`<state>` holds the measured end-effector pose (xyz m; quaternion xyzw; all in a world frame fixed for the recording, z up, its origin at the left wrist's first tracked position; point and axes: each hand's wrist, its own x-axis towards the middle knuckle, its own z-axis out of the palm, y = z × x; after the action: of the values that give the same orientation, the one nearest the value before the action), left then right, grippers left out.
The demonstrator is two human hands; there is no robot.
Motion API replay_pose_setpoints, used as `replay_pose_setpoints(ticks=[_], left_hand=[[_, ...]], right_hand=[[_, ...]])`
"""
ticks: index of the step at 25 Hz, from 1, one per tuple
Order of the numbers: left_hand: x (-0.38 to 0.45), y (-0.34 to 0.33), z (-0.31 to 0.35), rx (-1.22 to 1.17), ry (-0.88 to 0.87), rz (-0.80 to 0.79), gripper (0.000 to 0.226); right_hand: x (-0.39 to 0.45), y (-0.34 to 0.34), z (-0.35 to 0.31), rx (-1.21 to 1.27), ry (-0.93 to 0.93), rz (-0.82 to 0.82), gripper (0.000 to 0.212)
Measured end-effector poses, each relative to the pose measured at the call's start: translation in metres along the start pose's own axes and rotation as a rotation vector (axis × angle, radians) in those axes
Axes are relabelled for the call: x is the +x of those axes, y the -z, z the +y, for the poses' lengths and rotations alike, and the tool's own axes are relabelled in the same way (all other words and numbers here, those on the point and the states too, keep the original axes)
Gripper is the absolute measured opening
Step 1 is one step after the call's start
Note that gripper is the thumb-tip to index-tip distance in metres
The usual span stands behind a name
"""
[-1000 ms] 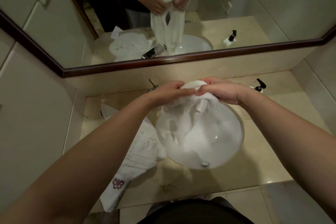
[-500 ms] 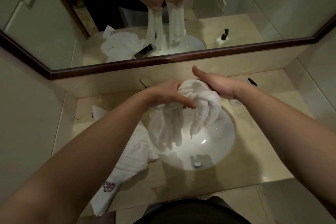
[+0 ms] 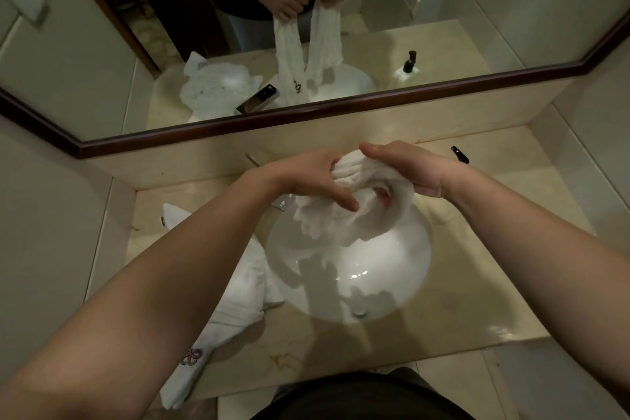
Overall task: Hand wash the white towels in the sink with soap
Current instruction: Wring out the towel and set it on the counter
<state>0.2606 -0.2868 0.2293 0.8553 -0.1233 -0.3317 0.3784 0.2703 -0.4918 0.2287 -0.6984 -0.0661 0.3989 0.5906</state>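
Both hands, left [image 3: 313,181] and right [image 3: 409,170], still clutch the towel [image 3: 354,211] over the sink [image 3: 392,269]. It now hangs more bunched than before.

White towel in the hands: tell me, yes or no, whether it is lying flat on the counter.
No: the white towel is bunched between both hands above the round white sink.

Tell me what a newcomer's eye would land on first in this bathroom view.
First, the left hand and right hand meeting at centre, gripping a bunched white towel whose ends hang into the white sink. Next, the mirror across the top repeats that grip. Last, a second towel with a dark embroidered mark lies crumpled on the counter left of the basin.
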Motion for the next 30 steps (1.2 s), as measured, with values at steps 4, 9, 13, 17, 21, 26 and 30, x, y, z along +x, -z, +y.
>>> replay_pose_setpoints(ticks=[4, 9, 13, 17, 21, 26, 30], left_hand=[[0.009, -0.003, 0.005, -0.426, -0.081, 0.111, 0.032], [0.026, -0.021, 0.02, -1.005, -0.21, 0.096, 0.064], [0.04, -0.04, 0.029, -1.163, -0.207, 0.095, 0.069], [0.049, -0.055, 0.043, -1.363, -0.242, 0.038, 0.06], [0.055, -0.055, 0.063, -1.528, -0.183, 0.285, 0.041], [0.064, -0.039, 0.043, -1.654, -0.066, 0.691, 0.045], [0.064, -0.045, 0.024, -1.161, 0.295, 1.059, 0.032]], right_hand=[[-0.001, 0.009, 0.005, -0.047, 0.03, 0.296, 0.071], [0.004, -0.004, 0.027, 0.203, 0.009, 0.41, 0.084], [0.005, 0.008, 0.022, 0.021, 0.137, 0.405, 0.071], [0.016, 0.03, 0.019, 0.224, 0.22, 0.308, 0.07], [0.023, 0.027, 0.019, 0.43, 0.095, -0.024, 0.083], [0.01, 0.021, 0.032, 0.353, 0.028, -0.136, 0.072], [0.005, 0.009, 0.035, 0.153, 0.097, 0.018, 0.039]])
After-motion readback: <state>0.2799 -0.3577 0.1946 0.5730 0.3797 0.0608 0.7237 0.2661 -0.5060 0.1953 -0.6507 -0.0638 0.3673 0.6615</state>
